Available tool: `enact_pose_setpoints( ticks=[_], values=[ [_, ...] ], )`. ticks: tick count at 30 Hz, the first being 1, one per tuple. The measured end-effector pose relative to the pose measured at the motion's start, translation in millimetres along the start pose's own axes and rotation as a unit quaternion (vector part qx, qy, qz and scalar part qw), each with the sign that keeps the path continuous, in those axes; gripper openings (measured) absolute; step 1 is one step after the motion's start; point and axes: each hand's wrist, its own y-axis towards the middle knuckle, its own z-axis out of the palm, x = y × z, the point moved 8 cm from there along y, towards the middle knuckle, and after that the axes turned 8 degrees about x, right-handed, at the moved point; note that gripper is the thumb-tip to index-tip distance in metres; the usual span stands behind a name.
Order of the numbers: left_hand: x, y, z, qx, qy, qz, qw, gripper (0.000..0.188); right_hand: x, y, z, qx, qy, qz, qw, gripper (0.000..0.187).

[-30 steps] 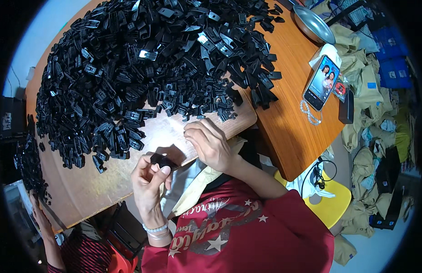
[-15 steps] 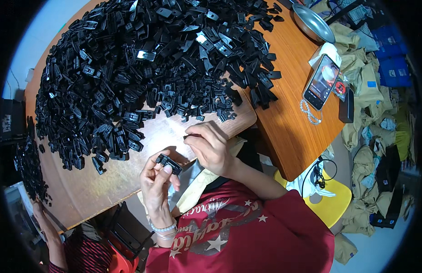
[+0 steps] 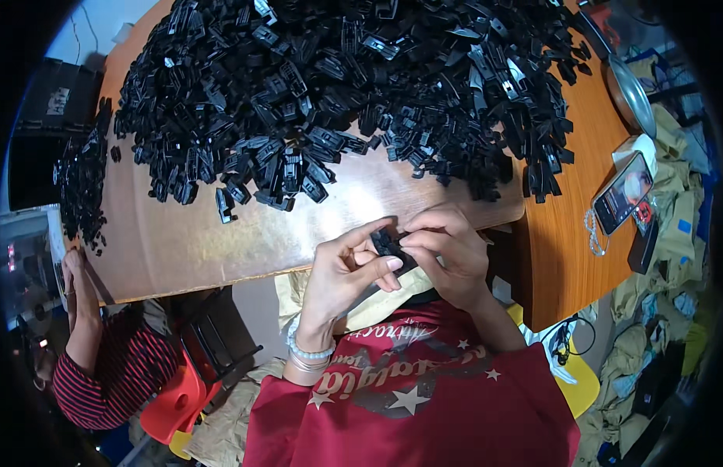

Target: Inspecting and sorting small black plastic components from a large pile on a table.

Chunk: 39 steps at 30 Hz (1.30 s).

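Observation:
My left hand (image 3: 342, 272) and my right hand (image 3: 447, 249) meet at the near edge of the wooden table (image 3: 244, 233), both gripping one small black plastic clip (image 3: 388, 243) between fingers and thumbs. A beaded bracelet sits on my left wrist. A huge heap of the same black plastic clips (image 3: 338, 86) covers the far half of the table. One stray clip (image 3: 224, 206) lies apart from the heap's near edge.
A phone (image 3: 622, 193) with a lit screen, a dark case (image 3: 645, 233) and a bead chain (image 3: 593, 232) lie at the table's right end, a metal pan (image 3: 630, 93) beyond them. A person in a striped sleeve (image 3: 96, 366) sits at the left corner. Cloth bundles (image 3: 673, 257) fill the right.
Both hands have shifted right and closed together on the clip. The camera has swung, so the table now sits more level in the picture.

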Motion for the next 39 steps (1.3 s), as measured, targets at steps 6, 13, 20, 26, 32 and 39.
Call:
enact_pose_setpoints(
  ticks=[6,13,20,26,32,39],
  values=[
    [0.9,-2.3,0.8,0.002,0.004,-0.011,1.0,0.045,2.9,2.1,10.0,0.021,-0.011,-0.035,0.999,0.017],
    [1.2,-1.2,-0.4,-0.001,0.025,0.0,1.0,0.044,1.9,1.6,13.7,0.052,-0.03,-0.039,0.997,0.017],
    [1.5,-0.1,4.4,0.009,0.03,-0.028,0.999,0.044,-2.4,-6.2,16.2,0.032,-0.011,0.01,0.999,0.013],
    [2.9,-2.8,3.5,0.012,0.012,-0.028,0.999,0.044,-0.1,-6.7,14.8,0.014,-0.019,0.0,1.0,0.013],
    [2.2,-1.1,7.2,0.025,0.012,-0.015,1.0,0.044,1.6,-7.4,15.4,0.025,-0.025,-0.021,0.999,0.017],
    [0.5,-1.6,-1.5,-0.016,0.046,0.03,0.998,0.031,0.9,-7.4,13.3,0.025,0.038,0.0,0.999,0.014]
  ],
)
